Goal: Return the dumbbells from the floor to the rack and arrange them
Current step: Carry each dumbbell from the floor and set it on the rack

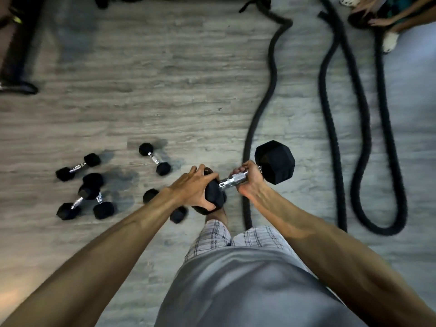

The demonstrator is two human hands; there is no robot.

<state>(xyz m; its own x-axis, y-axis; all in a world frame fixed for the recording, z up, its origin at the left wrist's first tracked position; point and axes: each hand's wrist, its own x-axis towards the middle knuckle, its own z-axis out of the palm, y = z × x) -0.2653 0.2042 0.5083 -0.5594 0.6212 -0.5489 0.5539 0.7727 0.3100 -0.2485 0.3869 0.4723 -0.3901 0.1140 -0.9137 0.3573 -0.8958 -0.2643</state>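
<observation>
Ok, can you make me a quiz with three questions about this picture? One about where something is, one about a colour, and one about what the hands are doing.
1. Where do the small dumbbells lie?
A. on a rack
B. on the floor, to the left of the hands
C. on a chair

2. What colour are the ends of the big dumbbell?
A. red
B. black
C. yellow

3. What is happening to the big dumbbell?
A. both hands hold it
B. it lies alone on the floor
C. a foot stands on it

Answers:
1 B: they are scattered on the grey floor at the left.
2 B: both chunky ends are black, with a shiny bar between them.
3 A: the left hand grips one end and the right hand curls round the bar.
</observation>
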